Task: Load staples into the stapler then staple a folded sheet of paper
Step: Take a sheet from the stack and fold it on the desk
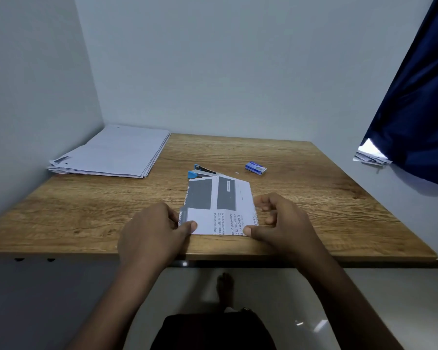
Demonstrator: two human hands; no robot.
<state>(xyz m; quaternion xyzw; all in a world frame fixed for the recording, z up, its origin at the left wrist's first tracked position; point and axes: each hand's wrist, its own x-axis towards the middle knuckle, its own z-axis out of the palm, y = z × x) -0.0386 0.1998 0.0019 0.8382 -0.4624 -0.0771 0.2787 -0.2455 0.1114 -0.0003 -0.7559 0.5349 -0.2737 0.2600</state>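
Note:
A folded printed sheet of paper (219, 205) lies near the front edge of the wooden table (86, 210). My left hand (152, 231) pinches its near left corner, thumb on top. My right hand (278, 221) pinches the near right corner, its other fingers curled beside the sheet's right edge. A blue and black stapler (200, 171) lies just behind the sheet, partly hidden by the paper's far edge. A small blue staple box (256, 168) sits further right on the table, apart from both hands.
A thick stack of white paper (111, 152) fills the table's back left corner against the walls. A dark blue curtain (415, 97) hangs at the right, with some papers (372, 157) under it. A tiny white scrap (237, 173) lies by the stapler.

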